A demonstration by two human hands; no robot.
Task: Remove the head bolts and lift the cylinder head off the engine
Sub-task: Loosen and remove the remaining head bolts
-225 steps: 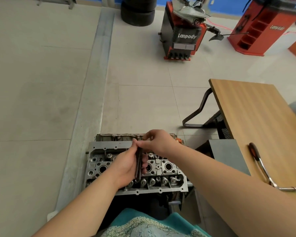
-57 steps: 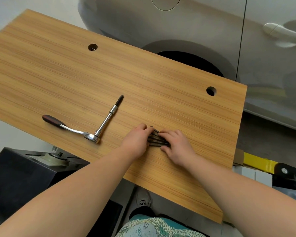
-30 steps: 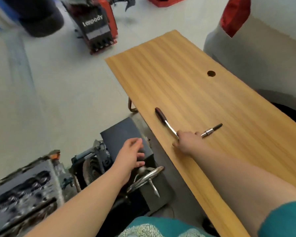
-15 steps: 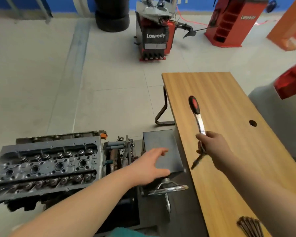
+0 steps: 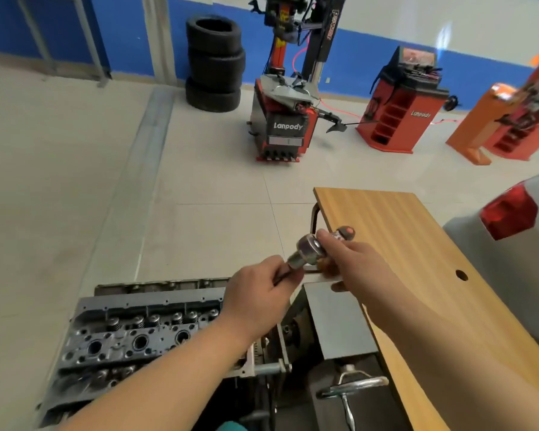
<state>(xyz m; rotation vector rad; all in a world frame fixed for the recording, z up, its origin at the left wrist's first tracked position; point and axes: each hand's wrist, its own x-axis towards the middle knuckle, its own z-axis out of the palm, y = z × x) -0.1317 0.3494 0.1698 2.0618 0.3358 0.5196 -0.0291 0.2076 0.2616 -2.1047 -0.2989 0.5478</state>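
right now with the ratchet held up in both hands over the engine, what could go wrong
1. The ratchet is held in the air: the right hand grips the handle and the left hand pinches the extension. If the extension slips out, it may drop onto the cylinder head.
2. The head's open bores and valve springs face up, so a dropped part could fall in.
3. The wooden table edge sits close by the right forearm, which could knock it mid-swing.
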